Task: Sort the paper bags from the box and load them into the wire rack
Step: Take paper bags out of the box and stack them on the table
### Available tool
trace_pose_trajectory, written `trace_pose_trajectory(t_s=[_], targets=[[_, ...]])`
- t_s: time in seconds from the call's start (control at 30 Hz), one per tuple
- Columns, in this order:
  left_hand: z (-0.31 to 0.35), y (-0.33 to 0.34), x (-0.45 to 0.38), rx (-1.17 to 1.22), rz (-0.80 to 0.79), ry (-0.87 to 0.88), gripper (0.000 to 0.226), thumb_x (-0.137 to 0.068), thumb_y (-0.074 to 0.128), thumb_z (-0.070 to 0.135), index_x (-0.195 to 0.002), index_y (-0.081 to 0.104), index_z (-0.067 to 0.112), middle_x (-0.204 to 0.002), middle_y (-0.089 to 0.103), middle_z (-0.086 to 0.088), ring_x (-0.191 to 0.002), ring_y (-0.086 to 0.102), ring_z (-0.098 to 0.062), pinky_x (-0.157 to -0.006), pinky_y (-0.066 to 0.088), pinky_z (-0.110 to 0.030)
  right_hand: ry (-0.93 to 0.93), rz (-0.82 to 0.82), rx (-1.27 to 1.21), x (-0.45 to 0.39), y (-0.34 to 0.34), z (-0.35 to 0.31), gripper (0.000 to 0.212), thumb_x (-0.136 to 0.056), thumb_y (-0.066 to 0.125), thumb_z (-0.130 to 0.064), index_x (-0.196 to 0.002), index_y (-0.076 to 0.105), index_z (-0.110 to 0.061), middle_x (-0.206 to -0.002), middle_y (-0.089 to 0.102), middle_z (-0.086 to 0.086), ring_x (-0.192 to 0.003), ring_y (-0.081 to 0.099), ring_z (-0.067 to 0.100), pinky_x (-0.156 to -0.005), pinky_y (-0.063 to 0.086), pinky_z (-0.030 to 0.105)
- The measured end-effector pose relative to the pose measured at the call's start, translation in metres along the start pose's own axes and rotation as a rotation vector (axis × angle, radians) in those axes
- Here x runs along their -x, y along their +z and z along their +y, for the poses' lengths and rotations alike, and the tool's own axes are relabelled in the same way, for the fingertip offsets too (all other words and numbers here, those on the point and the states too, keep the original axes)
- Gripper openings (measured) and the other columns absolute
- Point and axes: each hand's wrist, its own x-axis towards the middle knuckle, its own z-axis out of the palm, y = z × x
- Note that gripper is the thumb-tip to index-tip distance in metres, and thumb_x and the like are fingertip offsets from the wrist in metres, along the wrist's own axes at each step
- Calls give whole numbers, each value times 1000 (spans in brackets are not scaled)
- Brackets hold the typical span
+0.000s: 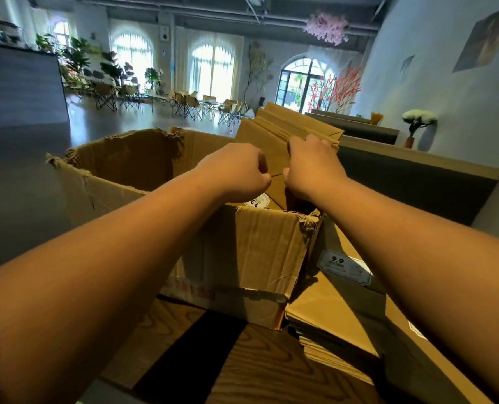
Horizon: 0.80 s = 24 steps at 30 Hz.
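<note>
A worn, torn cardboard box stands open on a wooden table in front of me. A bundle of flat brown paper bags sticks up out of its right side. My left hand grips the near edge of the bundle with curled fingers. My right hand grips the same bundle from the right, fingers curled over its top edge. A stack of flat brown paper bags with a white 9.9 price label lies to the right of the box. No wire rack is in view.
The wooden table top shows below the box. A dark counter with a tan edge runs along the right, bearing a vase of white flowers. Folding chairs and plants fill the hall beyond.
</note>
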Motion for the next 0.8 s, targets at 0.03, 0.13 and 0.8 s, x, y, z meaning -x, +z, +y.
trace_pose_trajectory(t_s=[0.03,0.13,0.8], targets=[[0,0,1,-6,-1,-5,31,-97,57,37,-119,69,20,-116,69,1,-101,62,-17,-92,53,-37,13,-3,-45,0,0,1,42,-90,68,-21,-128,51,-15,-117,57,10,-108,55,29,-87,52,41],[-1,-1,2,-7,-16,-31,32,-97,58,38,-119,70,19,-115,70,-1,-100,62,-19,-90,53,-36,85,7,-106,2,-1,2,37,-92,67,-18,-124,50,-15,-104,59,8,-91,58,24,-71,50,36],[1,-2,2,20,-36,-44,34,-99,57,37,-123,68,16,-116,69,-2,-96,60,-17,-80,46,-29,-111,182,-35,-2,3,0,34,-91,70,-16,-123,57,-16,-115,58,7,-109,51,27,-85,47,37]])
